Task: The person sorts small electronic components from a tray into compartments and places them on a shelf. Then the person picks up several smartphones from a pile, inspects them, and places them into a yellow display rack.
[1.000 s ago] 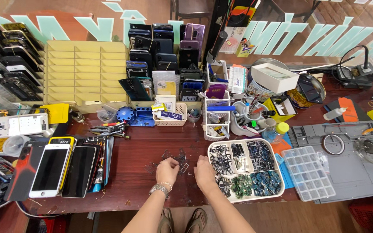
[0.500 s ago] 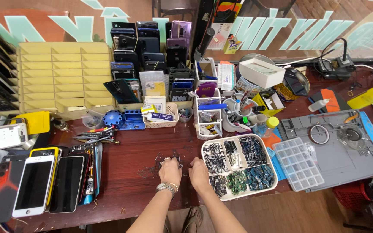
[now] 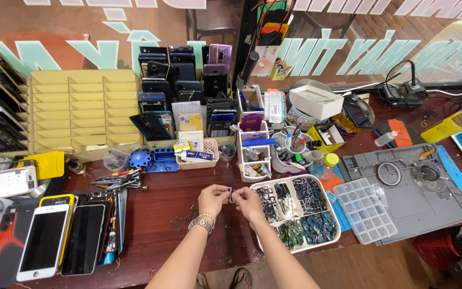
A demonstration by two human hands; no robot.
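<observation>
Single view, head-worn camera. Looks steeply down and forward over dark red workbench (image 3: 156,214) from person's seat. Forearms enter at bottom centre, left hand (image 3: 213,199) and right hand (image 3: 248,200) meeting mid-frame, fairly near lens. Far edge of view reaches window (image 3: 348,48) behind bench. Wide angle, bench ends curve off both sides. Floor strip visible bottom right.
</observation>
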